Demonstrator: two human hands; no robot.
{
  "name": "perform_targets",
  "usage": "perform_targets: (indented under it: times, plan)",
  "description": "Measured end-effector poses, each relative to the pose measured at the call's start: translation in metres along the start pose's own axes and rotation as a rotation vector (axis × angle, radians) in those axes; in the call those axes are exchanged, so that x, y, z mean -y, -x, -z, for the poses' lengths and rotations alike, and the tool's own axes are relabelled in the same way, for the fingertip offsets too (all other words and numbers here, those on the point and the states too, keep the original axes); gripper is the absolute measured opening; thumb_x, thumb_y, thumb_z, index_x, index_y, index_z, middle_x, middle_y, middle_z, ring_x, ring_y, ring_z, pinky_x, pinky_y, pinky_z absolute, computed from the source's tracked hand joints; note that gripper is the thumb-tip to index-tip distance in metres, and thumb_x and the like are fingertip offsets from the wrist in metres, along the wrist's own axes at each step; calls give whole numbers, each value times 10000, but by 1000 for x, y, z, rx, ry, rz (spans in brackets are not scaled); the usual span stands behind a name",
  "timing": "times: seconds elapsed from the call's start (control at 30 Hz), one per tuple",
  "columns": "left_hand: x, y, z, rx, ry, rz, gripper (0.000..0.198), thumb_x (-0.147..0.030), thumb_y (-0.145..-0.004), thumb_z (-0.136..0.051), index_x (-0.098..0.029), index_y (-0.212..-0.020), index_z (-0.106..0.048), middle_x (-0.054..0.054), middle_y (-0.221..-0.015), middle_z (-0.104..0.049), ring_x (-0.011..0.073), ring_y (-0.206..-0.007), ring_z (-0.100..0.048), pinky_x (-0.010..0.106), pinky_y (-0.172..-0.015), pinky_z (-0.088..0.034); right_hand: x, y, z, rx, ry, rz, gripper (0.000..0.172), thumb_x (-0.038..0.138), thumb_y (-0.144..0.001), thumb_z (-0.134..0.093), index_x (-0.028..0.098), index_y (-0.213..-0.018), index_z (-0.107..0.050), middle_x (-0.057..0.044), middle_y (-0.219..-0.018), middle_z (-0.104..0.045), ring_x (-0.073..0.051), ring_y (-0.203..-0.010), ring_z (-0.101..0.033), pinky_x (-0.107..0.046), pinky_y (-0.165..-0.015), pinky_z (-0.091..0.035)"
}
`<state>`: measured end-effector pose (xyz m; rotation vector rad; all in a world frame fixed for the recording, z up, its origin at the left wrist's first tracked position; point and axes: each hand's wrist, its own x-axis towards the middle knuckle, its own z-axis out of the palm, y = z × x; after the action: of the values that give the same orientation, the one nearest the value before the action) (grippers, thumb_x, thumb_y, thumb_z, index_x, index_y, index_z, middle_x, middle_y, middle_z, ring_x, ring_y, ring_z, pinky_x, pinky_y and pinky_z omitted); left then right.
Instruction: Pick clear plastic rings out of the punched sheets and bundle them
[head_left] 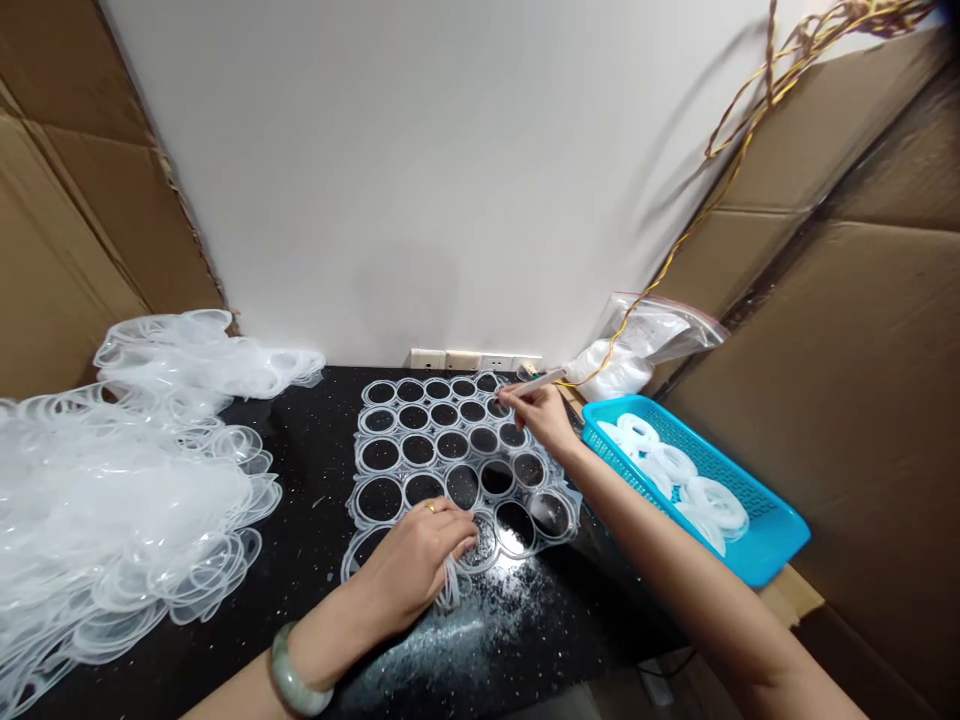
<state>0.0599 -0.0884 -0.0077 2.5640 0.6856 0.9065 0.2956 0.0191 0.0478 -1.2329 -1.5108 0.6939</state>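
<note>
Holding a white pen-like tool (pixel 536 382) in the narrow pinch of my right hand (pixel 538 420), I have its lower end near the upper right holes of a clear plastic sheet (pixel 396 450). This sheet has many round holes and lies flat on a black speckled countertop (pixel 300 480). My left hand (pixel 420 560), with a jade bangle (pixel 300 670) on the wrist, is closed narrow on thin clear plastic strips (pixel 450 585), which hang below my fingers at the sheet's lower part. On my right, a blue plastic basket (pixel 780 530) holds white plastic rings (pixel 712 505). On my left, a big heap of clear plastic rings (pixel 112 500) lies on the countertop.
</note>
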Motion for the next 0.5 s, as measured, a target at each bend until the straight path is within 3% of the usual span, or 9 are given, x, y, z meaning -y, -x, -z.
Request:
perform_targets:
  times: [0.13, 0.2, 0.27, 0.33, 0.4, 0.5]
  plan:
    - [2, -7, 9, -295, 28, 168, 197, -181, -945, -520, -201, -1106, -631, 76, -1050, -625, 221, -1027, -568, 400, -902, -470, 12, 48, -5, 350, -210, -180, 311, 412, -721, -748, 107, -775, -729, -50, -660, -684, -47, -369, -430, -189, -355, -321]
    - [2, -11, 13, -350, 76, 258, 259, -200, -914, -569, -225, -1168, -606, 85, -1173, -586, 232, -1124, -541, 421, -977, -435, 17, 66, -7, 483, -303, -232, 300, 406, -719, -763, 118, -800, -742, -45, -690, -695, -42, -378, -439, -180, -358, -328]
    - [2, -17, 15, -274, 197, 314, 416, -203, -869, -622, -238, -1277, -548, 83, -1220, -589, 235, -1173, -536, 426, -1035, -398, 23, 78, -7, 579, -371, -245, 294, 401, -724, -770, 127, -829, -752, -33, -687, -692, -46, -392, -457, -176, -364, -344]
    - [2, -22, 14, -117, 354, 367, 489, -210, -841, -647, -211, -1317, -534, 68, -1082, -663, 221, -1057, -611, 388, -981, -448, 27, 83, -5, 632, -416, -238, 296, 401, -730, -772, 127, -841, -757, -26, -678, -684, -50, -406, -468, -176, -375, -360]
    - [3, -26, 12, 24, 450, 417, 349, -240, -859, -613, -162, -1198, -633, 40, -861, -699, 191, -832, -664, 316, -811, -519, 26, 84, -3, 642, -436, -235, 304, 402, -733, -775, 125, -856, -759, -27, -686, -681, -54, -429, -486, -176, -393, -371]
    - [9, -32, 10, 26, 351, 417, 242, -237, -906, -513, -155, -1007, -717, 44, -827, -730, 179, -740, -676, 277, -702, -524, 12, 81, 5, 554, -406, -236, 330, 423, -729, -774, 130, -879, -760, -40, -719, -691, -80, -504, -544, -183, -438, -402]
